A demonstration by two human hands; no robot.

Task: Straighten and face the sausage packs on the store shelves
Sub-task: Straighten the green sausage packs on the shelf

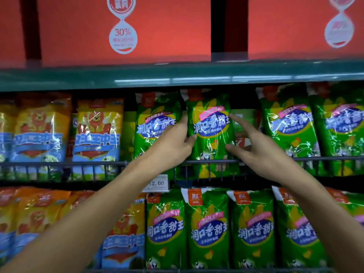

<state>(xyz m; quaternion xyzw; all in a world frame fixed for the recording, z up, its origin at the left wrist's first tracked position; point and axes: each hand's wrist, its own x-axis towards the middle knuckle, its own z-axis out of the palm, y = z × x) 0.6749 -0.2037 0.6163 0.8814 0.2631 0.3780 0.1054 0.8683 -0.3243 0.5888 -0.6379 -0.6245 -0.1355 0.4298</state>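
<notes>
While the left hand (175, 143) grips the glossy green plastic sausage pack (211, 127) on the middle wire-fronted shelf (78, 163) and the right hand (262, 146) hovers spread beside it, a gap at its right and leaning neighbours suggest facing remains unfinished.

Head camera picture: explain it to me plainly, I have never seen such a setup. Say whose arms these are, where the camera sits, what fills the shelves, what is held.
There is no machine here. A person wears one camera on the head, so both bare arms reach in from below. The left hand grips the left edge of a green sausage pack on the middle shelf; the right hand touches its right edge with spread fingers. More green packs fill the shelf below, yellow-and-blue packs stand to the left, and red boxes sit above. A price tag reads 12.00.
</notes>
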